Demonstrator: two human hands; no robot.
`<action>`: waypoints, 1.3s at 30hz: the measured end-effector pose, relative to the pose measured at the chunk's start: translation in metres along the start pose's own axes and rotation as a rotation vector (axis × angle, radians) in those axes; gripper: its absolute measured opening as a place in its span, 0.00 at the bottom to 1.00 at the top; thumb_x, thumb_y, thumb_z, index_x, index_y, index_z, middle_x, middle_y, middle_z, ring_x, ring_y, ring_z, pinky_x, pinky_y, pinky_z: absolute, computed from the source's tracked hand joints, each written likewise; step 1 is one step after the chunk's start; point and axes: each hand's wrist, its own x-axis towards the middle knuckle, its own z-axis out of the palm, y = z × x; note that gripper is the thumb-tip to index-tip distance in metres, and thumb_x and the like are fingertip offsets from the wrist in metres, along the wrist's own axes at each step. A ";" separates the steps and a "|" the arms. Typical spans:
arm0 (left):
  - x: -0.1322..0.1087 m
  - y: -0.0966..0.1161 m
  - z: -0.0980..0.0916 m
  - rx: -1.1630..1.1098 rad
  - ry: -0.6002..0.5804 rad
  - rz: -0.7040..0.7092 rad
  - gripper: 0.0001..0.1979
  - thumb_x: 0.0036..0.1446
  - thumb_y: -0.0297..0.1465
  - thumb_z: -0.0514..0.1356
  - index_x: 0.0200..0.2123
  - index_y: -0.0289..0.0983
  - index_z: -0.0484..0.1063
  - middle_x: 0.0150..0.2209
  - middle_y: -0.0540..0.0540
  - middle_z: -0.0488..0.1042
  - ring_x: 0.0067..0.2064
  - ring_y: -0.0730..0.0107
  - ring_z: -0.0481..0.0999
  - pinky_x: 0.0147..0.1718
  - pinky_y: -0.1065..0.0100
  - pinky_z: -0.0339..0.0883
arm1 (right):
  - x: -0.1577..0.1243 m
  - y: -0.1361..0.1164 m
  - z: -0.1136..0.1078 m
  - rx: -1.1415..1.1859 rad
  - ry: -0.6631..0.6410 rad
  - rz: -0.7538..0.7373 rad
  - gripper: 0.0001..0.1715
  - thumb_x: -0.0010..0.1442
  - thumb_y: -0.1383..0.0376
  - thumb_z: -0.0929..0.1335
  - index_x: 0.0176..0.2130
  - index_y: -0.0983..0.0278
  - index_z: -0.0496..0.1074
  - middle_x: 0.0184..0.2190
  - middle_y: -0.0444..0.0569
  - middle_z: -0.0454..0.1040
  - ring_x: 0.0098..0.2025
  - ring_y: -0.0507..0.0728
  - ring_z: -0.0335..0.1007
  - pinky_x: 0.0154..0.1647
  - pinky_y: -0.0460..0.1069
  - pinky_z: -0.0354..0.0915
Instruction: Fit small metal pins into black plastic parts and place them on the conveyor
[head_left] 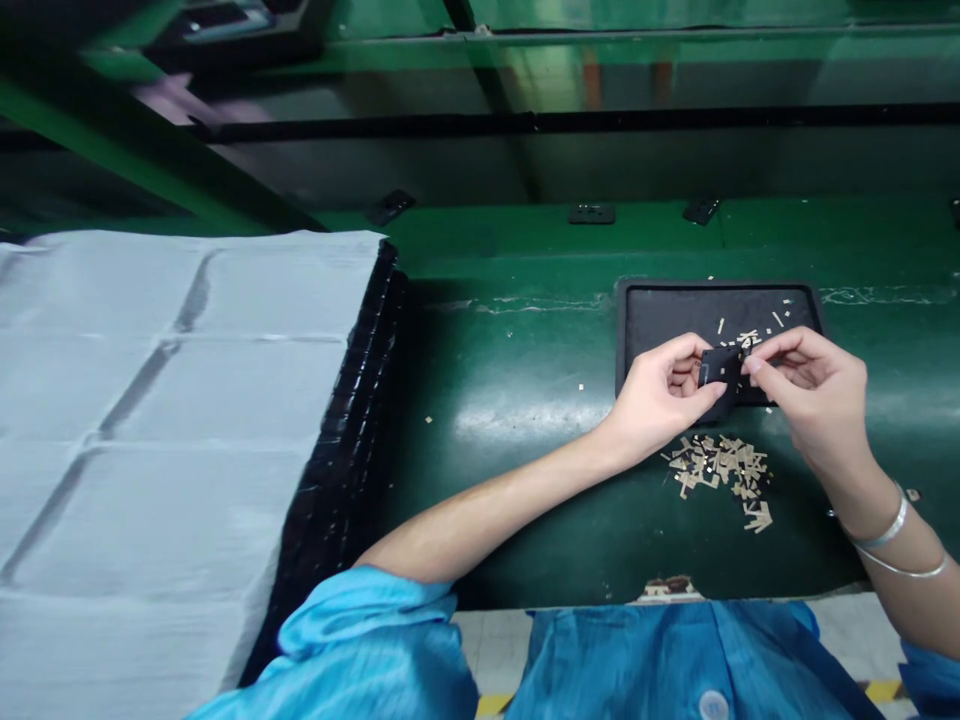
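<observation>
My left hand (pixel 667 388) grips a small flat black plastic part (pixel 718 367) between thumb and fingers, over the front of a black tray (pixel 626 340). At the part's right edge, my right hand (pixel 810 380) is closed in a pinch, thumb against forefinger. Whatever sits between those fingertips is too small to make out. Small pale strips (pixel 748 338) lie in the tray behind the part. Nearer to me, a loose heap of beige and dark scraps (pixel 720 465) is spread on the green bench.
On the left stands a tall stack of black trays (pixel 337 440) topped with a pale grey sheet (pixel 187 400). Several black parts, one a flat plate (pixel 592 214), lie along the back of the green bench (pixel 510 520). A blurred pinkish hand shape (pixel 176 100) shows at upper left.
</observation>
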 end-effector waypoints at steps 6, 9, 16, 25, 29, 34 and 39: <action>0.000 -0.002 0.000 -0.020 -0.003 0.008 0.09 0.47 0.28 0.63 0.32 0.35 0.64 0.24 0.54 0.63 0.25 0.81 0.61 0.25 0.75 0.56 | 0.002 0.006 -0.001 0.051 -0.011 0.029 0.05 0.52 0.68 0.72 0.27 0.59 0.73 0.25 0.44 0.73 0.26 0.51 0.68 0.22 0.46 0.64; 0.000 -0.002 0.000 -0.024 -0.007 0.009 0.10 0.47 0.29 0.63 0.32 0.35 0.64 0.24 0.54 0.62 0.25 0.81 0.61 0.25 0.75 0.55 | 0.002 0.006 0.000 0.059 -0.011 0.036 0.05 0.51 0.68 0.72 0.27 0.59 0.73 0.25 0.44 0.73 0.25 0.51 0.67 0.21 0.46 0.63; 0.000 -0.004 0.000 -0.018 -0.013 0.018 0.11 0.47 0.31 0.63 0.32 0.36 0.64 0.24 0.54 0.63 0.26 0.80 0.62 0.27 0.74 0.57 | 0.003 0.005 0.000 0.091 0.003 0.061 0.06 0.50 0.69 0.73 0.26 0.60 0.73 0.24 0.44 0.72 0.24 0.50 0.65 0.20 0.45 0.61; 0.003 -0.005 -0.004 -0.135 -0.072 0.020 0.19 0.44 0.39 0.67 0.32 0.35 0.64 0.28 0.52 0.70 0.25 0.82 0.63 0.23 0.76 0.57 | 0.009 -0.001 -0.002 0.281 -0.078 0.238 0.05 0.46 0.69 0.74 0.24 0.63 0.73 0.18 0.42 0.69 0.20 0.47 0.63 0.16 0.42 0.56; 0.004 -0.005 -0.005 -0.204 -0.096 -0.016 0.21 0.42 0.41 0.69 0.32 0.35 0.65 0.27 0.53 0.69 0.23 0.83 0.62 0.19 0.78 0.55 | 0.012 -0.002 -0.004 0.411 -0.160 0.305 0.07 0.47 0.63 0.74 0.27 0.62 0.73 0.20 0.43 0.71 0.20 0.48 0.64 0.15 0.42 0.55; 0.005 -0.003 -0.007 -0.261 -0.157 -0.034 0.21 0.42 0.39 0.70 0.33 0.35 0.65 0.28 0.52 0.70 0.23 0.84 0.63 0.16 0.80 0.53 | 0.014 -0.003 -0.005 0.477 -0.240 0.331 0.13 0.43 0.61 0.77 0.27 0.62 0.72 0.18 0.41 0.68 0.18 0.47 0.62 0.14 0.42 0.55; 0.009 -0.004 -0.012 -0.314 -0.321 -0.079 0.20 0.42 0.36 0.70 0.33 0.34 0.65 0.27 0.53 0.70 0.22 0.85 0.62 0.17 0.80 0.52 | 0.012 -0.002 -0.007 0.540 -0.368 0.333 0.18 0.41 0.58 0.78 0.24 0.63 0.70 0.19 0.41 0.68 0.17 0.46 0.60 0.13 0.42 0.54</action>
